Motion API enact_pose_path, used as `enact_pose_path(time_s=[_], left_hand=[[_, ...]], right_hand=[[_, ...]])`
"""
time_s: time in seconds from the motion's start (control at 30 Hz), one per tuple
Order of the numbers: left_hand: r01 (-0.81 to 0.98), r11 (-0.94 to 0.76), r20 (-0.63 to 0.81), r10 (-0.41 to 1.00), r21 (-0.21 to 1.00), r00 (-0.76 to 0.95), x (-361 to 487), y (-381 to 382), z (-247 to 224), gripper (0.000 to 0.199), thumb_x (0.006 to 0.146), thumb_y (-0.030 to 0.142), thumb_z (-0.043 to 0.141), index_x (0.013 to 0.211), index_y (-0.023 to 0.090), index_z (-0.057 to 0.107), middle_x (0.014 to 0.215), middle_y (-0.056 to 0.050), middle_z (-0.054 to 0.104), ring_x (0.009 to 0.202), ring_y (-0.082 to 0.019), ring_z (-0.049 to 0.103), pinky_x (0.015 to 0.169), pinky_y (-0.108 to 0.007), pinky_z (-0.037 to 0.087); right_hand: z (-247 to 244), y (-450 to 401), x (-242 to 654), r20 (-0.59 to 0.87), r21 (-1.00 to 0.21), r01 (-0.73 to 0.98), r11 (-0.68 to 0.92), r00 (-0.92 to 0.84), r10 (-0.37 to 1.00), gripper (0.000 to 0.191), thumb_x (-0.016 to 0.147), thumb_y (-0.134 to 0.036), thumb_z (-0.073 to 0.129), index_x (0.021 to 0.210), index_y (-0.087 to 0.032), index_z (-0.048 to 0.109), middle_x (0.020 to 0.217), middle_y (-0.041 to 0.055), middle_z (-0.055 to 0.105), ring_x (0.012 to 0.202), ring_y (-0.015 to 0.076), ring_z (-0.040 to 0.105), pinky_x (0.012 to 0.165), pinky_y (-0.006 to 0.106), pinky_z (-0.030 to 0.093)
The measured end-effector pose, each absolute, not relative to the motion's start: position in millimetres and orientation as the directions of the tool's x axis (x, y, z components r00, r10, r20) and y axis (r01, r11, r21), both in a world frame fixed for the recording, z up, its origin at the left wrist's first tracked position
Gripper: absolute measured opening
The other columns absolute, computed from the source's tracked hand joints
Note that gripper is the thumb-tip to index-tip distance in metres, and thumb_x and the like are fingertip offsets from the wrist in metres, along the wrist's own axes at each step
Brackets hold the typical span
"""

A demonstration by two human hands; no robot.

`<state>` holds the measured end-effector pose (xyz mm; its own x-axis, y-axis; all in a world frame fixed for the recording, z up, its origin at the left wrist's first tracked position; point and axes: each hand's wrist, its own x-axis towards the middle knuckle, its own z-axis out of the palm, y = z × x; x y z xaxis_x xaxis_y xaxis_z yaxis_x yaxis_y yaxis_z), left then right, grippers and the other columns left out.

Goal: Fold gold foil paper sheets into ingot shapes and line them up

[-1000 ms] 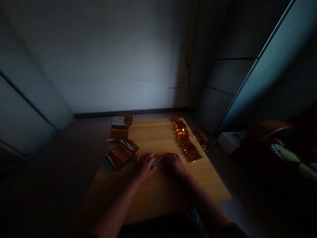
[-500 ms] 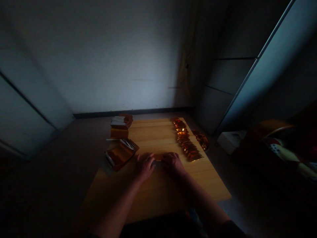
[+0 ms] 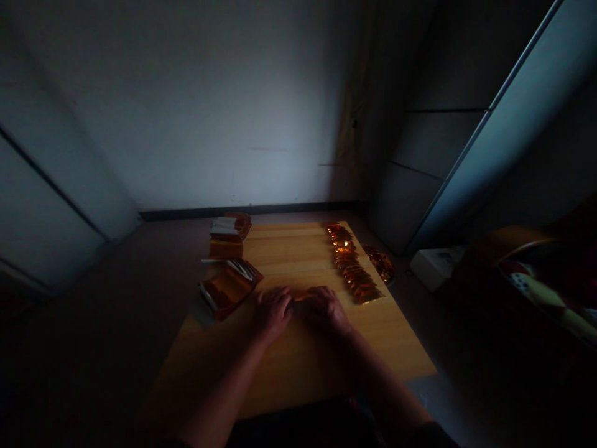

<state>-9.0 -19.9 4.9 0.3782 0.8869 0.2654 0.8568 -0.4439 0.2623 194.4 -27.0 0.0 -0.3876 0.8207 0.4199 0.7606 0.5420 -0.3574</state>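
Observation:
Both my hands are at the middle of the wooden table (image 3: 284,255), on a small piece of gold foil paper (image 3: 301,295). My left hand (image 3: 274,310) has its curled fingers closed on the paper's left end. On the right end, the fingers of my right hand (image 3: 327,309) are bent down and closed. Only a narrow strip of the paper shows between them; the fingertips are dim. Left of my left hand lies a stack of gold foil sheets (image 3: 228,287) with white edges. A row of folded gold foil pieces (image 3: 357,277) runs along the table's right side.
More foil sheets (image 3: 226,249) and a bundle with a pale face (image 3: 224,225) lie at the far left corner. Beyond the right edge, lower down, is a heap of shiny foil pieces (image 3: 380,264). A white box (image 3: 431,269) stands farther right. The wall is behind the table.
The strip of foil paper between my hands looks narrower and more tilted. My right hand's fingers have shifted slightly; the view has moved a little.

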Motion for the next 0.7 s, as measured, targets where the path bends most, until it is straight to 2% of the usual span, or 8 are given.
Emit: enact_pose_path(time_s=[0.17,0.43,0.7], left_hand=[[0.87,-0.419,0.277,0.895,0.26,0.348,-9.0,-20.3,5.9,0.03,0.083,0.024,0.049,0.111,0.026,0.06,0.134,-0.007,0.056,0.125,-0.026,0.048,0.102,-0.053,0.033],[0.869,-0.435,0.273,0.888,0.238,0.37,-10.2,-18.7,1.6,0.032,0.084,0.024,0.048,0.113,0.028,0.06,0.136,-0.006,0.054,0.125,-0.027,0.047,0.104,-0.057,0.028],[0.865,-0.456,0.312,0.87,0.21,0.383,-7.4,-21.7,5.2,0.029,0.084,0.022,0.049,0.106,0.033,0.065,0.132,-0.004,0.057,0.123,-0.028,0.049,0.103,-0.059,0.028]], right_hand=[[3.8,-26.1,191.4,0.343,-0.348,0.789,0.507,-0.395,0.852,0.016,0.082,-0.032,0.067,0.094,-0.023,0.071,0.099,0.0059,0.066,0.093,0.0204,0.054,0.081,0.032,0.04],[7.8,-21.9,186.4,0.264,-0.333,0.847,0.415,-0.339,0.903,0.011,0.086,-0.027,0.062,0.084,-0.023,0.072,0.092,0.0036,0.065,0.089,0.0182,0.053,0.078,0.03,0.036],[-3.6,-17.6,184.5,0.354,-0.278,0.843,0.461,-0.356,0.865,0.013,0.086,-0.023,0.061,0.076,-0.02,0.069,0.088,0.0042,0.063,0.084,0.0168,0.051,0.072,0.028,0.034]])
